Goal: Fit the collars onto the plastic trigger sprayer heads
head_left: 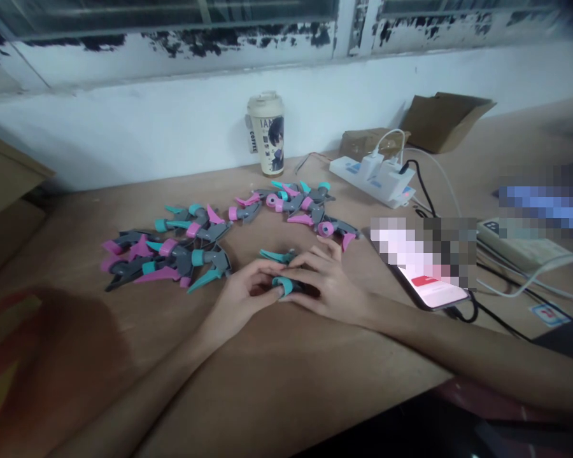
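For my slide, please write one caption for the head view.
Left hand and right hand hold a teal-and-gray spray head near more spray heads.

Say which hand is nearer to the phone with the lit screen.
Right. The right hand is left of the phone in the picture, apart from it; the left hand is farther left, at the other side of the turquoise-and-grey piece both hold.

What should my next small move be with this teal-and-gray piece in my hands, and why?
Perhaps test the teal ring with a gentle turn of your left hand, while your right hand steadies the teal-and-gray piece. Your left thumb is right at the ring, and your fingers hide whether it sits fully in place.
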A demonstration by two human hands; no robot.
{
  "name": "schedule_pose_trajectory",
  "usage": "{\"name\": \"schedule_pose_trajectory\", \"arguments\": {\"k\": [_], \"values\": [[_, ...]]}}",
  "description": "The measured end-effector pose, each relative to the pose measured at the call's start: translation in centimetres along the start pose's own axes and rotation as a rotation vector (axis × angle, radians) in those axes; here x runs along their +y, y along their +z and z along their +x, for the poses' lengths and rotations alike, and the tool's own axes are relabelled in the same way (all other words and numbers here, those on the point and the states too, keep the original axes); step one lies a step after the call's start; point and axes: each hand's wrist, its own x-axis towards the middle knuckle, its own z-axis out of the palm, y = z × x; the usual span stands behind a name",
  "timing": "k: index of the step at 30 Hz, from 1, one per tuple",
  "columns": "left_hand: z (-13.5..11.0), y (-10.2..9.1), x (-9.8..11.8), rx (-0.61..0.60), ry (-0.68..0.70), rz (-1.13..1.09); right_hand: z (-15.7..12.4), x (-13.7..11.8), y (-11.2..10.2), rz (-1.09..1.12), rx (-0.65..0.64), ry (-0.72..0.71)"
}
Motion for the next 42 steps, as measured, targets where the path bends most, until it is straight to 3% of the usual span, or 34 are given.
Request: {"name": "schedule_pose_trajectory", "arguments": {"k": [6, 21, 34, 42], "values": [[0.1, 0.3, 0.2, -0.003, -0.085, 0.031, 0.1, 0.2, -0.1, 0.07, -0.006, -0.007], [0.2, 0.8, 0.1, 0.0, -0.033, 0.078, 0.0, 0.3, 0.2, 0.026, 0.046, -0.01], [-0.6, 1.4, 0.2, 0.133, 0.081, 0.292, 0.3, -0.2, 0.5, -0.02, 0.057, 0.02], [-0.9, 2.0, 0.6, 0.379, 0.142, 0.658, 0.4, -0.6, 0.5, -0.07, 0.082, 0.11]]}}
